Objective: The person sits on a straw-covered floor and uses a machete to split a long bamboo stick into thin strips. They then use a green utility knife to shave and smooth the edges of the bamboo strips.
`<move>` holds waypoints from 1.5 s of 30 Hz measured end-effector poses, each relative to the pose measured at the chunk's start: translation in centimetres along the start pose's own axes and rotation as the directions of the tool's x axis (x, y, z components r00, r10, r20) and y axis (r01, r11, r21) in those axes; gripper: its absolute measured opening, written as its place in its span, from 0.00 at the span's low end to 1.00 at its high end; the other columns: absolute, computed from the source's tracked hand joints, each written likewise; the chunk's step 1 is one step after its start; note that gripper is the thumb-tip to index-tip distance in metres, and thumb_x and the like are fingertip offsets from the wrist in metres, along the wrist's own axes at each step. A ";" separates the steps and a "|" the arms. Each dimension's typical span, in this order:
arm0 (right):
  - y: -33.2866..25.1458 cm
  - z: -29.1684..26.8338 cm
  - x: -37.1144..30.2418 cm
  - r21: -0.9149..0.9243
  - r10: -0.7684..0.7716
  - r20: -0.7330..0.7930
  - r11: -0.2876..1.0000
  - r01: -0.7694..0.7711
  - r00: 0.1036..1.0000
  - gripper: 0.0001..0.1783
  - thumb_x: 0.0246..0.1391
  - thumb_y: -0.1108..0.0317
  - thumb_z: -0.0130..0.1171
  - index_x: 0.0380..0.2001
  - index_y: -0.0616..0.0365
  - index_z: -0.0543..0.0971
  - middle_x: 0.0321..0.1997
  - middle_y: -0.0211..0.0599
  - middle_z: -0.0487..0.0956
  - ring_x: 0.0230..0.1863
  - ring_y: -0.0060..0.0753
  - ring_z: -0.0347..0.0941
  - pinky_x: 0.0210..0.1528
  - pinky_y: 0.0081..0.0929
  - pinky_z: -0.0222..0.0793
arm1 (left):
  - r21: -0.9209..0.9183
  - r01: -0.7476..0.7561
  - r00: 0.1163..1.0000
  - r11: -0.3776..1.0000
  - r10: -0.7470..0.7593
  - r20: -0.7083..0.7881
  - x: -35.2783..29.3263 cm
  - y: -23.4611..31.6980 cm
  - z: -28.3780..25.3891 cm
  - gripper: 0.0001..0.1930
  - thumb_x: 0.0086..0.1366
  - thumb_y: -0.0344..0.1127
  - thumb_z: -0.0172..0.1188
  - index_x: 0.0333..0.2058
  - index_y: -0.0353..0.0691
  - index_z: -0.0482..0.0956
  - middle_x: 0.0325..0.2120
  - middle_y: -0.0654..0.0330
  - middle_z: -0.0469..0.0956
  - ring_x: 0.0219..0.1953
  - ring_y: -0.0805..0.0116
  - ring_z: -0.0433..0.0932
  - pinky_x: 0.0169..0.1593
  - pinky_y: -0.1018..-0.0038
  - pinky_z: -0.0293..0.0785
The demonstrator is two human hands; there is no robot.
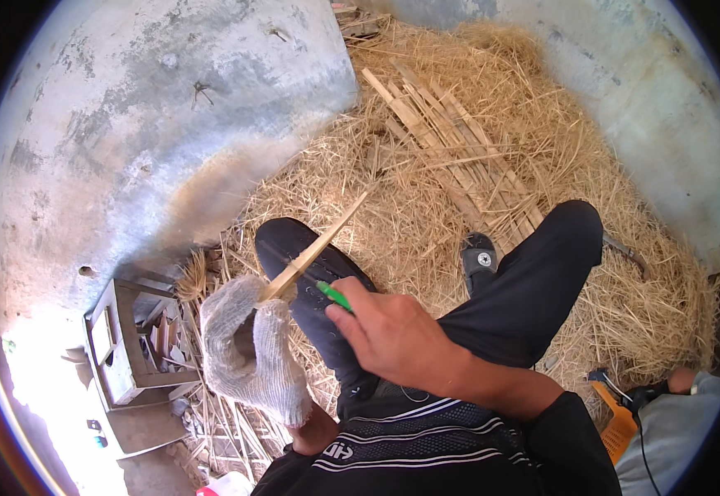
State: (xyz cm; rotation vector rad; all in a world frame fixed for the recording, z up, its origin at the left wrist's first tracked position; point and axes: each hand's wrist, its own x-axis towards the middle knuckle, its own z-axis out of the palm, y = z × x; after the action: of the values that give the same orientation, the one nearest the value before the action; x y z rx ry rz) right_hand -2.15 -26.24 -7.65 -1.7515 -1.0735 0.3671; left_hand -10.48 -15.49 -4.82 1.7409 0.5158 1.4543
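Note:
My left hand, in a pale knitted work glove, is closed around the lower end of a split bamboo strip. The strip slants up and to the right, over my dark-trousered left knee. In my bare right hand is a knife with a bright green handle. Its thin dark blade is hard to make out, but it lies at the strip just above the glove; I cannot tell how deep it sits. My right fingers wrap the handle, and the thumb is along its near side.
Straw covers the floor, with a pile of split bamboo slats beyond my knees. A wooden box frame holding scraps stands at left. Weathered walls rise around. At lower right are an orange object and another person's grey clothing.

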 end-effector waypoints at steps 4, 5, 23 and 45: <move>1.4 1.2 0.2 -0.087 -0.042 -0.025 0.995 0.040 0.999 0.09 0.62 0.68 0.54 0.40 0.62 0.69 0.23 0.50 0.76 0.24 0.55 0.76 0.24 0.45 0.70 | 0.027 -0.010 1.000 1.000 0.011 -0.022 -0.5 -0.2 0.6 0.13 0.58 0.24 0.67 0.41 0.27 0.79 0.40 0.51 0.78 0.37 0.62 0.82 0.38 0.69 0.84; 3.1 2.1 0.4 -0.125 -0.056 -0.048 0.991 0.050 0.997 0.09 0.62 0.69 0.54 0.39 0.62 0.69 0.22 0.50 0.76 0.23 0.54 0.76 0.23 0.45 0.70 | 0.052 -0.015 1.000 0.999 0.016 -0.026 -0.5 -0.2 0.6 0.13 0.58 0.24 0.67 0.41 0.27 0.79 0.40 0.51 0.78 0.37 0.61 0.82 0.38 0.69 0.84; 25.8 1.7 2.9 -0.603 0.394 -0.052 0.720 -0.343 0.918 0.15 0.62 0.67 0.49 0.47 0.68 0.71 0.27 0.59 0.79 0.35 0.63 0.79 0.38 0.54 0.74 | -0.043 0.054 0.998 0.998 -0.056 -0.043 2.4 -1.5 0.5 0.05 0.63 0.21 0.61 0.36 0.31 0.75 0.36 0.52 0.79 0.31 0.70 0.82 0.34 0.75 0.83; 3.7 1.1 2.1 -0.237 -0.087 0.060 0.967 0.099 0.994 0.08 0.60 0.68 0.52 0.37 0.62 0.69 0.14 0.50 0.75 0.19 0.55 0.77 0.22 0.49 0.73 | -0.003 0.100 0.991 0.995 -0.100 -0.085 0.0 -0.3 -0.1 0.05 0.61 0.17 0.58 0.36 0.28 0.76 0.35 0.50 0.78 0.35 0.64 0.81 0.37 0.70 0.84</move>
State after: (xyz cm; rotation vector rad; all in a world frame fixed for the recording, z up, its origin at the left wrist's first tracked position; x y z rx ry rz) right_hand 0.13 -24.22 -10.88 -1.9035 -1.2737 0.2305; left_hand -10.48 -15.29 -5.07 1.6359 0.6402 1.4620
